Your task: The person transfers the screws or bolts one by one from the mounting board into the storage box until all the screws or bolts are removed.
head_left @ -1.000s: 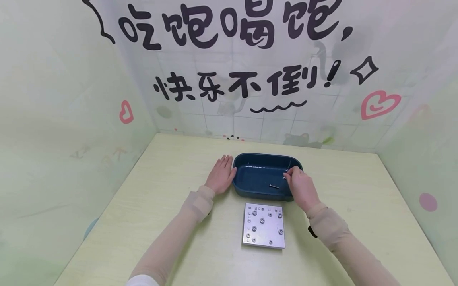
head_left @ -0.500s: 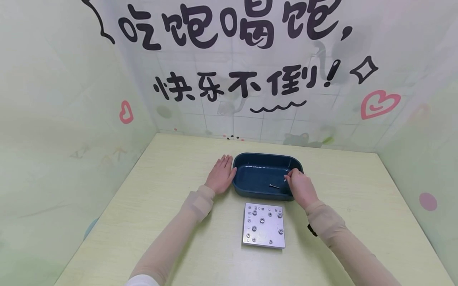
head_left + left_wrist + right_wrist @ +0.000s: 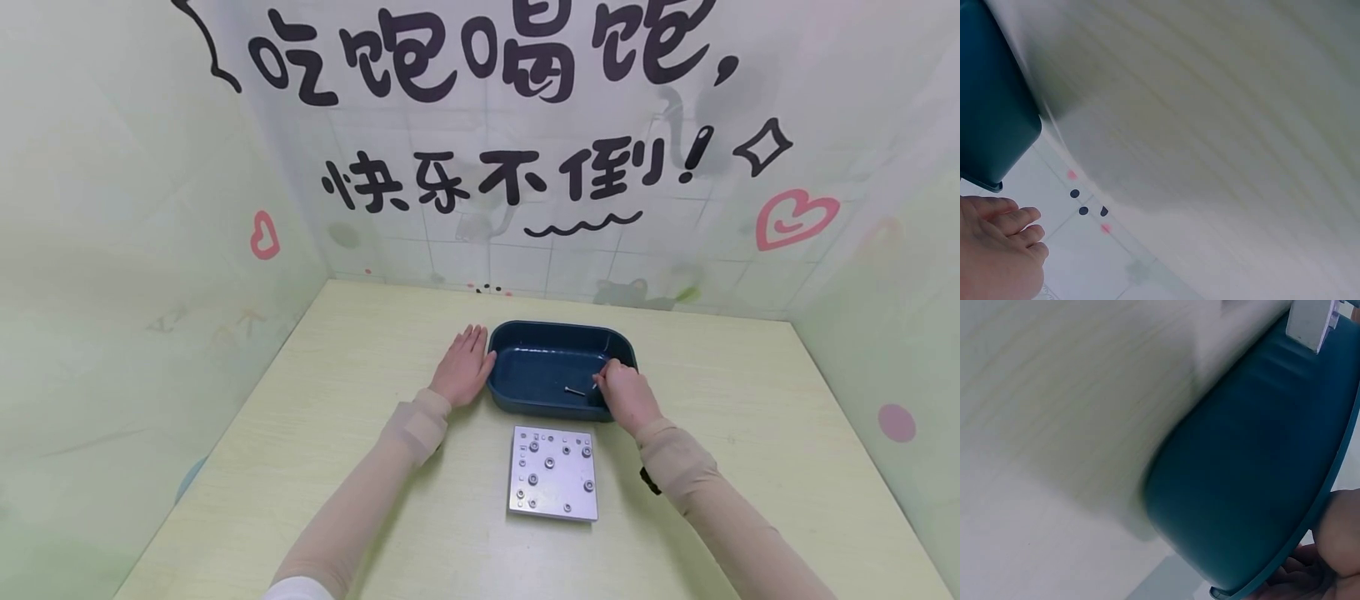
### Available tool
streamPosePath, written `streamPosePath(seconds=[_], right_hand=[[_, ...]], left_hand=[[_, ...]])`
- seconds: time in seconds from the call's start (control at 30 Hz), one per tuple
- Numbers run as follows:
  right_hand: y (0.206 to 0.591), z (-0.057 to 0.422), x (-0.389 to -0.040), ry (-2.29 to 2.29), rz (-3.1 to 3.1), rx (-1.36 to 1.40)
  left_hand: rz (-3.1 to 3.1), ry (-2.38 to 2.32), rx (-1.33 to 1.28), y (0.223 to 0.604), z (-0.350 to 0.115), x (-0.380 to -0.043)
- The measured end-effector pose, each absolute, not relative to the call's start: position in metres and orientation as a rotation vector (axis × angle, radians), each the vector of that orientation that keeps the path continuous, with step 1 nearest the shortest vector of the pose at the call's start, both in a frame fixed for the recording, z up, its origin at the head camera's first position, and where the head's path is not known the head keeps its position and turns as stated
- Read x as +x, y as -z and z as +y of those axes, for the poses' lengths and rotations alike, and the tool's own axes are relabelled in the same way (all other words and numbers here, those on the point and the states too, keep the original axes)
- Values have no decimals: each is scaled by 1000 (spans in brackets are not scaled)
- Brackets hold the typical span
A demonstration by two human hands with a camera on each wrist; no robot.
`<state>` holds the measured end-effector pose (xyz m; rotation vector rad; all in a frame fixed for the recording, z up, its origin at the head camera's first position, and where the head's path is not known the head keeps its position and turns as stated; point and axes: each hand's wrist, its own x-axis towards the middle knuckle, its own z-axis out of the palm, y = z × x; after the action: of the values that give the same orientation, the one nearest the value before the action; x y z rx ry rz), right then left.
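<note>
A dark teal tray [image 3: 528, 375] stands towards the back of the table. One silver screw [image 3: 575, 391] lies on its floor. Over the tray's right end the right hand [image 3: 632, 396] reaches in, fingers curled, pinching a small silver screw [image 3: 596, 385] that is mostly hidden by them. The left hand [image 3: 462, 367] rests flat beside the tray's left end, fingers straight and thumb at its wall. In the left wrist view that hand [image 3: 1000, 250] shows beside the tray's outer side [image 3: 997, 106]. The right wrist view has the right hand [image 3: 1335, 544] partly behind the tray rim.
In front of the tray lies a square metal plate [image 3: 562, 492] with several socket-head screws standing in it. Its edge [image 3: 1310, 325] also appears at the top of the right wrist view. Printed fabric walls [image 3: 480, 258] enclose the table's back and sides.
The right hand has moved slightly down and towards the near side inside the tray, and the silver piece in its fingers shows less. The left hand, tray and plate stay put.
</note>
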<state>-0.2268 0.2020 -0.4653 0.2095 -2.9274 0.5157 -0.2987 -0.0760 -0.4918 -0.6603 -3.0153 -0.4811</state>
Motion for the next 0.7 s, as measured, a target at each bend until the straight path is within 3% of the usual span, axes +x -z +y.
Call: streamPosePath(seconds=[0.7], right_hand=[[463,199,-225,-558,-2948,200]], left_hand=[[-3020,481,-665,490,-76,-297]])
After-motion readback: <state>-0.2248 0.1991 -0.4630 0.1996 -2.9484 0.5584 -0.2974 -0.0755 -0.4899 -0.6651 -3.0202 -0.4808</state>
